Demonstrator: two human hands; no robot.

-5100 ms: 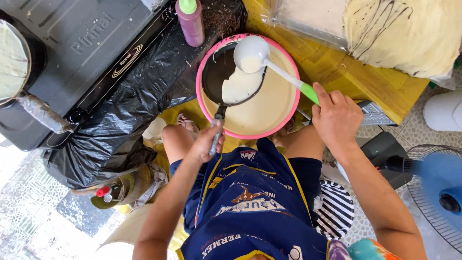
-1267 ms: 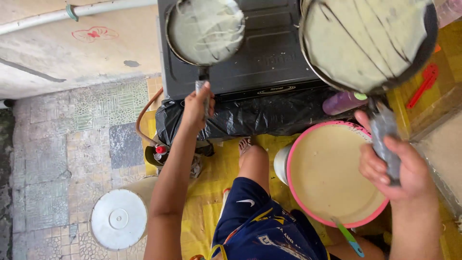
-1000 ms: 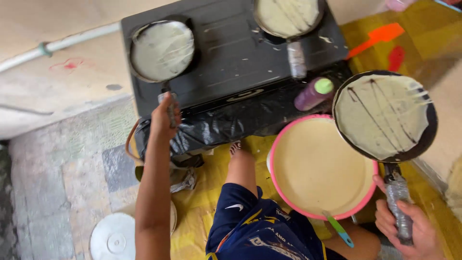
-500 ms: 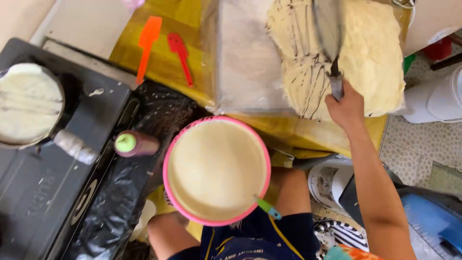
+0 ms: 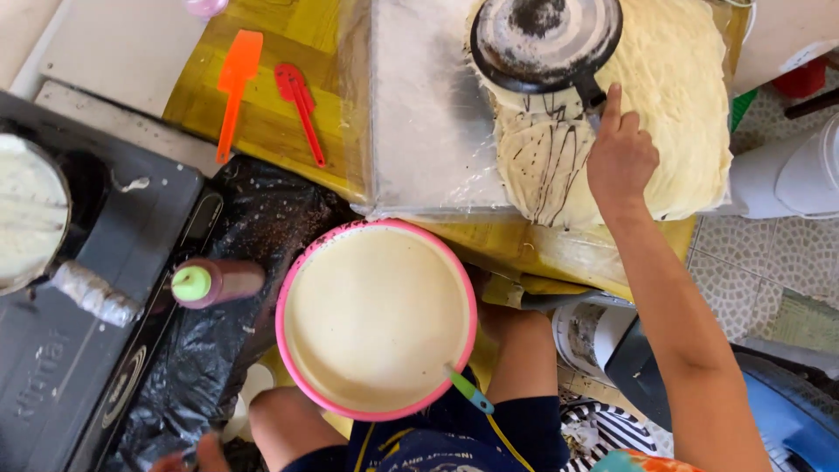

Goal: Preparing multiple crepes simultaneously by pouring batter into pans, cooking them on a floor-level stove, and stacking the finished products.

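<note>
Your right hand (image 5: 620, 157) grips the handle of an upturned black pan (image 5: 546, 39) over the crepe stack (image 5: 673, 114), a green-capped bottle (image 5: 214, 282) lying beside the pink batter bowl (image 5: 293, 288).

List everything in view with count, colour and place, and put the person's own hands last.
pan: one, blackened underside, turned face-down over the stack at top right
stack of thin crepes: one pile, pale yellow, on the plastic-covered tray
tray: one, grey under clear film, top centre
basin of batter: one, pink rim, cream batter, bottom centre
ladle handle: one, green and blue, at the basin's lower right rim
bottle: one, pinkish with green cap, left of the basin
spatulas: two, orange and red, on the yellow surface, top left
stove: one, black, left, with a second pan holding pale batter
right hand: grip on the upturned pan's handle
left hand: only fingertips show at the bottom edge
</note>
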